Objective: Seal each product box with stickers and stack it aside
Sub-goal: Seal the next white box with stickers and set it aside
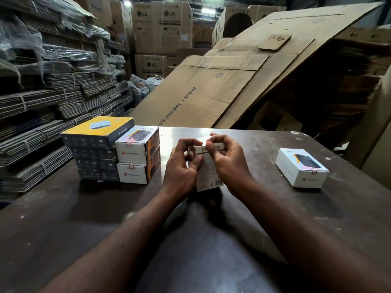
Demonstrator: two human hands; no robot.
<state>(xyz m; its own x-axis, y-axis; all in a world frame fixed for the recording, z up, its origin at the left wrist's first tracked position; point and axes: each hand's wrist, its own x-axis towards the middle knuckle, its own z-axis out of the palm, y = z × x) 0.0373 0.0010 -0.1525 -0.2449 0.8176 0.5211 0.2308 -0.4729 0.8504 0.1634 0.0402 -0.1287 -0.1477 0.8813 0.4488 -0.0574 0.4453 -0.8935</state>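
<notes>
A white Portronics product box (208, 172) stands on end on the dark table (275, 208), its barcode side facing me. My left hand (183, 166) grips its left side with curled fingers. My right hand (228, 159) pinches at the box's top edge with thumb and forefinger; whether a sticker is between them I cannot tell. Two white Portronics boxes (137, 155) are stacked at the left, each with a red-edged sticker on its flap. Another white box (301, 167) with a sticker lies flat at the right.
A pile of dark boxes with a yellow-topped one (97, 134) stands left of the white stack. Flattened cardboard sheets (232, 81) lean behind the table. Bundled cartons (42, 102) fill the left side, with LG cartons (163, 26) at the back.
</notes>
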